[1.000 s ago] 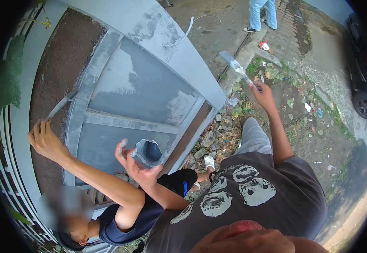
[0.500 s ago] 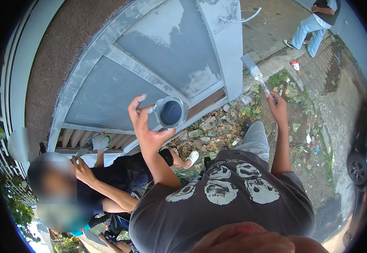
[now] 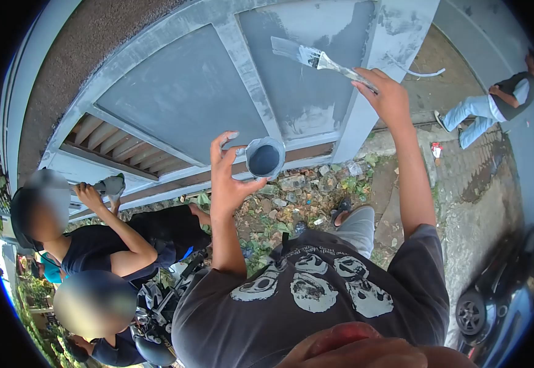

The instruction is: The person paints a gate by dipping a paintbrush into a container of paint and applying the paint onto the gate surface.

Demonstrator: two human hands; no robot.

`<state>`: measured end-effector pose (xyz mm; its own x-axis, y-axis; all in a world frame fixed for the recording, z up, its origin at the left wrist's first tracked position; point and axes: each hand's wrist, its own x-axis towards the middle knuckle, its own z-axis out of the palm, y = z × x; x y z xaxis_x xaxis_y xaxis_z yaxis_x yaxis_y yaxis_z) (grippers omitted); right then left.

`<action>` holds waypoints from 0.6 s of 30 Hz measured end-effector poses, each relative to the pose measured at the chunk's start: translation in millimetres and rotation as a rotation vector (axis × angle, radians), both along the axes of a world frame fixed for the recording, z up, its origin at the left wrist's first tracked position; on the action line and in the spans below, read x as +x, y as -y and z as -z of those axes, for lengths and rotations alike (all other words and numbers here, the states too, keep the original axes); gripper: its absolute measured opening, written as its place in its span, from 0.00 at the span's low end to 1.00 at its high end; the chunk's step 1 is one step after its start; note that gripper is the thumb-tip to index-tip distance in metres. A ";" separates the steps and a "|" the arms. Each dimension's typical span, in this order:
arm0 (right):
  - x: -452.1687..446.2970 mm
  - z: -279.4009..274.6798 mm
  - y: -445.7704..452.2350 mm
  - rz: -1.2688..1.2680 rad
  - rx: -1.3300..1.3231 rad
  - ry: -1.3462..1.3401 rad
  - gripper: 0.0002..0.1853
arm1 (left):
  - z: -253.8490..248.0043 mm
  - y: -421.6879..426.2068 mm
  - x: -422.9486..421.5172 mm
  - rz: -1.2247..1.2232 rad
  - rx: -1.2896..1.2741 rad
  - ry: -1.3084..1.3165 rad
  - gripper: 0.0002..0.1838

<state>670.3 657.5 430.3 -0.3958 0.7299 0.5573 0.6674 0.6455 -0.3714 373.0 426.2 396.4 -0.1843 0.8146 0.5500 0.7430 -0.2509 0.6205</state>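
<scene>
My left hand point(image 3: 230, 175) holds a cup of grey paint point(image 3: 264, 158), thumb and fingers gripping its rim from the near side. Grey smears mark the fingertips. In my right hand point(image 3: 386, 98) is a paintbrush point(image 3: 331, 64), held by its handle, bristles pointing left. The brush is raised in front of a wall panel point(image 3: 307, 73) that is partly grey and partly pale and streaky. I cannot tell whether the bristles touch it. Left of it, another panel point(image 3: 184, 86) is more evenly grey.
A co-worker point(image 3: 113, 245) stands at my left by a slatted opening point(image 3: 110, 144), holding a container. Another person point(image 3: 107, 306) is behind, near a motorbike point(image 3: 156, 319). A person in jeans point(image 3: 479, 113) stands far right. Rubble point(image 3: 291, 202) lies along the wall base; a car point(image 3: 494, 306) is at right.
My right hand has swung up and left, carrying the paintbrush from over the ground to before the wall panel. The view has turned; my left hand still holds the cup.
</scene>
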 end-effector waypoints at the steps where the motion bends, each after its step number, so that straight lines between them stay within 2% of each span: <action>1: -6.2 -6.6 -9.5 -0.017 0.086 0.006 0.17 | 8.7 1.4 -1.4 0.006 -0.026 0.025 0.31; 2: -10.8 -11.8 -16.7 -0.032 0.167 0.011 0.17 | 14.3 3.3 -1.6 -0.003 -0.044 0.011 0.31; 7: -31.9 -29.0 -44.7 0.011 0.247 -0.006 0.17 | 50.2 8.6 -4.8 -0.005 -0.126 0.165 0.31; 12: -24.6 -16.1 -38.0 0.122 0.278 -0.070 0.18 | 69.8 10.5 -1.1 0.015 -0.217 0.147 0.32; 14: -8.7 -8.1 -35.6 0.329 0.216 -0.089 0.19 | 77.4 6.3 -2.1 0.020 -0.228 0.109 0.32; 18: 24.1 37.4 -17.9 0.517 0.092 -0.223 0.18 | 81.3 1.7 0.8 0.043 -0.228 0.081 0.32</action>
<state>694.4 675.4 392.9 0.1344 0.7418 0.6571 0.8171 0.2922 -0.4970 373.8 424.6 315.1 -0.1826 0.9239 0.3362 0.6801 -0.1283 0.7218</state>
